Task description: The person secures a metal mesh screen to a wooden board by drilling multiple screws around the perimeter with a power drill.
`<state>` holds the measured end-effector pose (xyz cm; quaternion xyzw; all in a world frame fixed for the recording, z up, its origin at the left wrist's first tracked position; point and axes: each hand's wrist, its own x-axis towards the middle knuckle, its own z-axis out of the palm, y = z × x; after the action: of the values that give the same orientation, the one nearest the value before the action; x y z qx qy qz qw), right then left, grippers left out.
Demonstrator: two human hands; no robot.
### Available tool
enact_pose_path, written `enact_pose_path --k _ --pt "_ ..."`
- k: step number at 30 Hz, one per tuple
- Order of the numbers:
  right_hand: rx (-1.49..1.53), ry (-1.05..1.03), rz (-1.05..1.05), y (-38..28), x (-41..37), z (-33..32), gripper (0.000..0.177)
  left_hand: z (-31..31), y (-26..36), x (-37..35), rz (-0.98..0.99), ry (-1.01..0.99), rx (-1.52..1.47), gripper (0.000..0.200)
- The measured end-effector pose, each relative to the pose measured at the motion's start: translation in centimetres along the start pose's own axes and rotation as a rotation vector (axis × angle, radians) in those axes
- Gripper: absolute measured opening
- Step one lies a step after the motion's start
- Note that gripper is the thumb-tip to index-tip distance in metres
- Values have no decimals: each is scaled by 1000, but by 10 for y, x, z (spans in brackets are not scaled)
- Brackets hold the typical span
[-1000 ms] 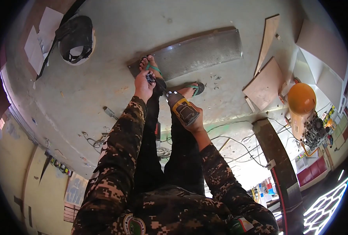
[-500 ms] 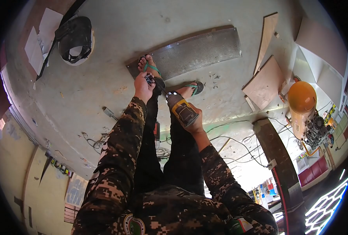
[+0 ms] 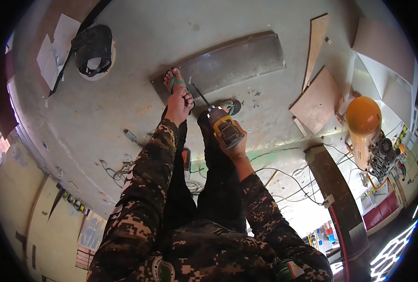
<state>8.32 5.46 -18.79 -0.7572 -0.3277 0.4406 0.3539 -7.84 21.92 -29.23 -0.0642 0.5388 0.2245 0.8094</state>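
The right hand (image 3: 238, 147) grips a drill (image 3: 226, 128), its long bit (image 3: 200, 94) pointing toward eleven o'clock. At the drill's ten o'clock, the left hand (image 3: 178, 107) is curled closed, any contents hidden; a panel (image 3: 239, 58) lies on the floor (image 3: 152, 28) toward twelve, one end under a foot (image 3: 175, 80).
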Motion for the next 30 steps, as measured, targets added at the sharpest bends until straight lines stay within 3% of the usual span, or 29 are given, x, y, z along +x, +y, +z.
enact_pose_path --k 4,6,10,14,16,18,24,26,27,30 --pt "-36 14 -25 17 -4 -14 35 22 -11 -3 -77 -107 271 26" --pt "-252 9 -150 17 -2 -25 35 26 -16 1 -102 -94 484 33" --pt "-110 65 1 29 0 -30 34 39 -22 5 -60 26 696 35" --pt "-86 112 64 38 10 -28 36 48 -36 24 -53 87 717 33" --pt "-105 117 105 42 20 -25 37 50 -44 32 -4 0 785 32" --pt "-250 151 -83 50 34 -18 40 51 -50 45 18 1 814 28" --pt "-146 268 93 100 82 21 45 65 -54 63 76 111 797 22" --pt "-222 201 197 100 104 30 44 69 -59 75 377 190 862 23" --pt "-300 139 286 98 116 33 42 70 -56 79 372 192 864 23" --pt "-306 129 275 93 145 46 36 75 -42 93 321 324 934 27"
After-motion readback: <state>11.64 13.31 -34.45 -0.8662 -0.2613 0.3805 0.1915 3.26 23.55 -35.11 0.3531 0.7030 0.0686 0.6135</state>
